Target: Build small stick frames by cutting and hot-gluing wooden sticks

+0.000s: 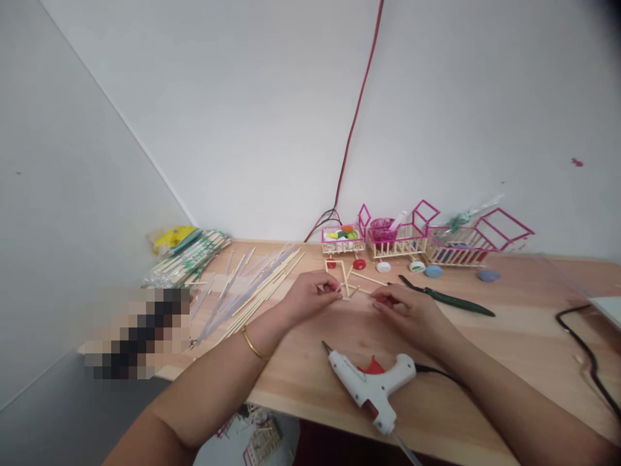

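Observation:
Between my hands a small frame of thin wooden sticks [346, 278] stands over the table. My left hand [313, 294], with a gold bangle on its wrist, is closed in a pinch on the frame's left side. From the right, my right hand [410, 310] pinches the end of a thin wooden stick [361, 290] that reaches to the frame. Whether that stick is joined to it, I cannot tell. In front of my hands lies a white hot glue gun [371, 388] with a red trigger, its nozzle toward the back left.
Three small stick carts with pink rims [398, 246] stand along the wall on bottle-cap wheels. Loose wooden and clear sticks [262, 291] spread at left, beside packaged sticks [194, 259]. A dark green hand tool [456, 301] lies behind my right hand. A black cable [589, 353] runs at right.

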The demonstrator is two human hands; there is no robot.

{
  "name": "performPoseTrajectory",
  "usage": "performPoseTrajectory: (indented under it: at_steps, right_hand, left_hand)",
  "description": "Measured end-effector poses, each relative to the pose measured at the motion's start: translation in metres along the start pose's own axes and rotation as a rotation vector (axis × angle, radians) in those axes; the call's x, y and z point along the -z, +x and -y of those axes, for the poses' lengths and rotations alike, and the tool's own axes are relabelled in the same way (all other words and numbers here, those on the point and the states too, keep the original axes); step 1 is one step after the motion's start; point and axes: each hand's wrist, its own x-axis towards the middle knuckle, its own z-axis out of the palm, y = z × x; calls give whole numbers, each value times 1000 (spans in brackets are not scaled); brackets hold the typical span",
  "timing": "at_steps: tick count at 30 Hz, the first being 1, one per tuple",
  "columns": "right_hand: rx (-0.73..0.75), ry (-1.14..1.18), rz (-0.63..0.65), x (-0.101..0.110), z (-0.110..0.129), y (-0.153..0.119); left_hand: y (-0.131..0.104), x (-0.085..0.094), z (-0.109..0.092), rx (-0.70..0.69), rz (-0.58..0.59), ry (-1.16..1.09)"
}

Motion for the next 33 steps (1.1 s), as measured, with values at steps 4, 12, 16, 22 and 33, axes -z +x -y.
performPoseTrajectory:
  at_steps: [4,12,16,22,33]
  right_hand:
    - [-35,90,44,-2,1,-2]
    - [-85,232,131,-5,7,-2]
    - [-135,332,158,-11,7,-5]
    - [-125,368,126,-15,8,-6]
    - [136,66,31,0,19,0]
  left_hand:
    - [-1,-2,-2,40,34,-72]
    - [-3,-3,-9,-47,51,-18]
    - [-4,-5,-13,-220,33,132]
    - [-7,-12,-18,-314,52,185]
    - [-2,4,-10,-96,179,5]
